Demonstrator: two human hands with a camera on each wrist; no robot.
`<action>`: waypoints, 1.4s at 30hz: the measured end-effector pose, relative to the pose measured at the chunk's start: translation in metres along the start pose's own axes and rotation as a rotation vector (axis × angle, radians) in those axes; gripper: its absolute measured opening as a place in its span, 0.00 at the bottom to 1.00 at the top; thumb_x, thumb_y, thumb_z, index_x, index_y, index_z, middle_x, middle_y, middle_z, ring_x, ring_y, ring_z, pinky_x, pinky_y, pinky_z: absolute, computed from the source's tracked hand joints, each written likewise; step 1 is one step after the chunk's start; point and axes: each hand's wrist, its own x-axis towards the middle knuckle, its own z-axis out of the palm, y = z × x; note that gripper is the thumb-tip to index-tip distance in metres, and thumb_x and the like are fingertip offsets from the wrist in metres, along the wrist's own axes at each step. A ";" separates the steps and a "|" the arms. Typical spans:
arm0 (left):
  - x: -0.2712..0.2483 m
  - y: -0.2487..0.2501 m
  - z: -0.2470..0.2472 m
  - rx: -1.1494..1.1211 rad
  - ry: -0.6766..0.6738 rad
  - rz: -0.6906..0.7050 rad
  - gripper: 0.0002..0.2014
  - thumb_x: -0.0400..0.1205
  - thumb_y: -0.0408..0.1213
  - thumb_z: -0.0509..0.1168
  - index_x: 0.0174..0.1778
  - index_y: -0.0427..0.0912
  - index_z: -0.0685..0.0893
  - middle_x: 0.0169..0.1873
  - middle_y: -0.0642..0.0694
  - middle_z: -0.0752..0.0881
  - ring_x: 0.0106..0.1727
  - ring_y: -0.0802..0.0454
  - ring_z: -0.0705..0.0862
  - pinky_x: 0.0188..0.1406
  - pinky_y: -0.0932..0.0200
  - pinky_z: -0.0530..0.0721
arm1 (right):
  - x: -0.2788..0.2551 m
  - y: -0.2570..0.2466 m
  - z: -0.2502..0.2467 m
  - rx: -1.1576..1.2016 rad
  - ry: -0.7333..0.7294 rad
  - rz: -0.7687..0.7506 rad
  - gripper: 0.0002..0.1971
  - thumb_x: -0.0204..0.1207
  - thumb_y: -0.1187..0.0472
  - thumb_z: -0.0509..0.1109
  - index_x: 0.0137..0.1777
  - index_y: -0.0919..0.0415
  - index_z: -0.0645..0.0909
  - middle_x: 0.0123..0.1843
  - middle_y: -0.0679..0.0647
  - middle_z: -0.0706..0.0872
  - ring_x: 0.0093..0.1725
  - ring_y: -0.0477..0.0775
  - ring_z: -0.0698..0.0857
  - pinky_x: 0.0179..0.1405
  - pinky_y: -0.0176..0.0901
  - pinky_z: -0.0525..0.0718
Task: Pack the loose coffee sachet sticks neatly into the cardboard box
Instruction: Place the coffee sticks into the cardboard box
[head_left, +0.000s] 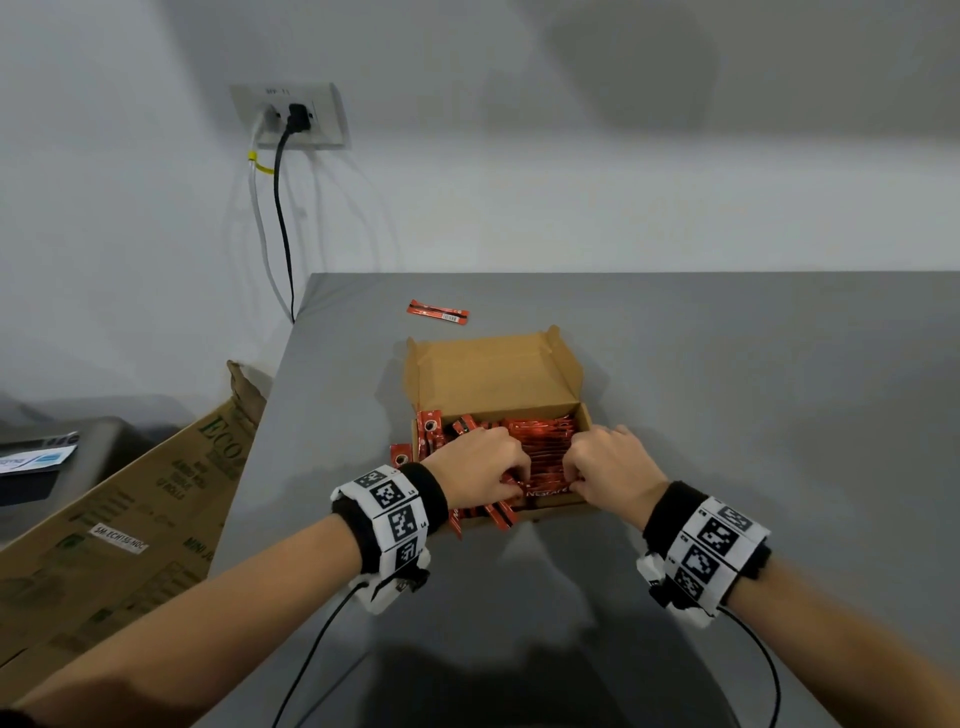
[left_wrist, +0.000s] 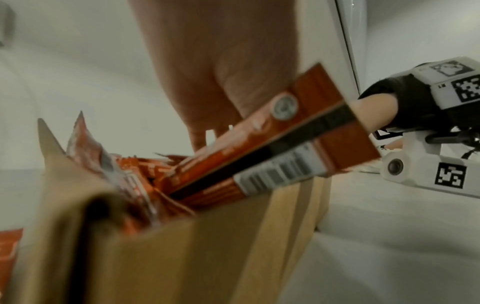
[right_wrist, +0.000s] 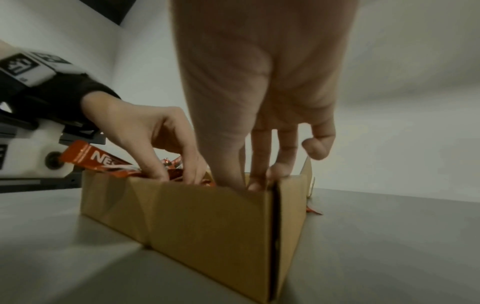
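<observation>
The brown cardboard box (head_left: 488, 374) stands open on the grey table (head_left: 727, 415), lid tipped back. Red coffee sachet sticks (head_left: 545, 436) fill it, mostly lined up on the right. Some sachets (head_left: 428, 431) stand crooked at its left end, and a few sachet ends (head_left: 498, 517) poke over the front wall. My left hand (head_left: 511, 475) and right hand (head_left: 579, 470) sit side by side over the front of the box, fingers curled down onto the sticks. In the right wrist view the right hand's fingers (right_wrist: 259, 164) reach behind the box wall (right_wrist: 207, 216), hiding the tips. One loose sachet (head_left: 438, 312) lies beyond the box.
A wall socket (head_left: 291, 117) with two cables hangs behind the table's far left corner. A large printed carton (head_left: 130, 519) leans against the table's left edge (head_left: 249, 467). A grey bin (head_left: 78, 447) with papers stands further left.
</observation>
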 end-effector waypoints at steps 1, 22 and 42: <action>0.001 0.000 0.001 0.007 0.016 -0.008 0.10 0.81 0.40 0.65 0.54 0.43 0.86 0.52 0.48 0.85 0.55 0.51 0.77 0.57 0.54 0.76 | 0.001 -0.001 0.001 -0.006 -0.005 0.009 0.09 0.76 0.63 0.64 0.50 0.53 0.84 0.56 0.49 0.83 0.60 0.55 0.79 0.55 0.47 0.71; -0.048 -0.054 -0.054 -0.087 0.452 -0.459 0.12 0.83 0.28 0.57 0.53 0.41 0.85 0.52 0.46 0.87 0.51 0.52 0.85 0.53 0.61 0.81 | -0.001 0.001 0.001 0.100 0.087 0.013 0.08 0.71 0.53 0.69 0.37 0.49 0.71 0.45 0.43 0.83 0.50 0.49 0.80 0.45 0.44 0.60; -0.063 -0.082 0.003 -0.318 0.153 -0.625 0.10 0.80 0.29 0.65 0.57 0.38 0.79 0.49 0.41 0.85 0.47 0.49 0.86 0.44 0.63 0.83 | -0.007 -0.012 -0.002 0.218 0.115 0.035 0.07 0.73 0.52 0.68 0.47 0.52 0.80 0.39 0.41 0.75 0.48 0.47 0.80 0.47 0.43 0.63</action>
